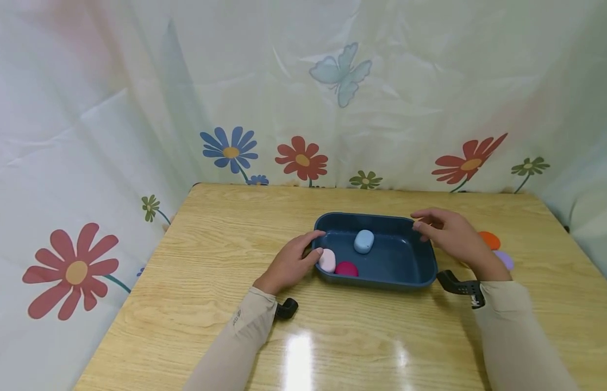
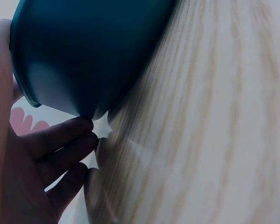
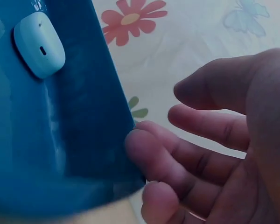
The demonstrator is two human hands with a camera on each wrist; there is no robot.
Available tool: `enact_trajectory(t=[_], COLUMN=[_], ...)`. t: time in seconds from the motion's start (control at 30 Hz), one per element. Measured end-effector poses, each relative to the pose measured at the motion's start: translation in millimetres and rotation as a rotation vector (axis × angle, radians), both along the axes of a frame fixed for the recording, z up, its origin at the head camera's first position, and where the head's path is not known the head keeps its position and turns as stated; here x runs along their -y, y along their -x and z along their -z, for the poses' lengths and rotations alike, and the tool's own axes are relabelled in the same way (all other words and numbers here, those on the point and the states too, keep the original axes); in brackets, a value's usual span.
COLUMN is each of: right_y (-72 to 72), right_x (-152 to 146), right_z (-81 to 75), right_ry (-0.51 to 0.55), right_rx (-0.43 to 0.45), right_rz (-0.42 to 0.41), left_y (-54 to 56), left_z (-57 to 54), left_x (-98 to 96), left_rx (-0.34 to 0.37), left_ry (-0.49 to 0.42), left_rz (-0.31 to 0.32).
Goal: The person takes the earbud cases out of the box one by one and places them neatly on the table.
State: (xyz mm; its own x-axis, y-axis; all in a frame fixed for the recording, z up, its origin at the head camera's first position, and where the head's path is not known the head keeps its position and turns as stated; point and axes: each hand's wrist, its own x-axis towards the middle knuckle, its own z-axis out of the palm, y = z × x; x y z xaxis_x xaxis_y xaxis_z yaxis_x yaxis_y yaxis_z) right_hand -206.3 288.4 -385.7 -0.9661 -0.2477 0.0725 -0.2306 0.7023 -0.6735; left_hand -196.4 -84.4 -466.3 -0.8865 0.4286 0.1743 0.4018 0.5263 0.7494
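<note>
A dark blue rectangular tray (image 1: 391,266) with rounded corners sits on the table. Inside it, a light blue earbud case (image 1: 364,241) shows a small port slot in the right wrist view. A pale pink rounded piece (image 1: 327,261) and a magenta rounded piece (image 1: 346,268) lie in its near left corner. My left hand (image 1: 291,262) holds the tray's left end, index finger and thumb over the rim, other fingers against the outside. At the far right corner, my right hand (image 1: 452,236) hovers with fingers loosely bent, fingertips right at the rim, nothing held.
An orange round piece (image 1: 489,240) and a lavender piece (image 1: 504,260) lie on the wooden table (image 1: 235,228) beyond the right wrist, partly hidden by it. A flowered curtain (image 1: 401,108) hangs along the table's back and left sides.
</note>
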Motion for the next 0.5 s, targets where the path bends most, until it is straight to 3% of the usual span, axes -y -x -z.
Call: enact_trajectory(t=[0.5], right_y=[26.3], right_x=[35.8], right_z=[-5.4], right_ry=[-0.047], right_rx=[0.138], right_rz=[-0.122], left_y=[-0.9], left_z=[-1.2], left_x=[0.1], left_rx=[-0.004], left_ry=[0.001], left_rz=[0.000])
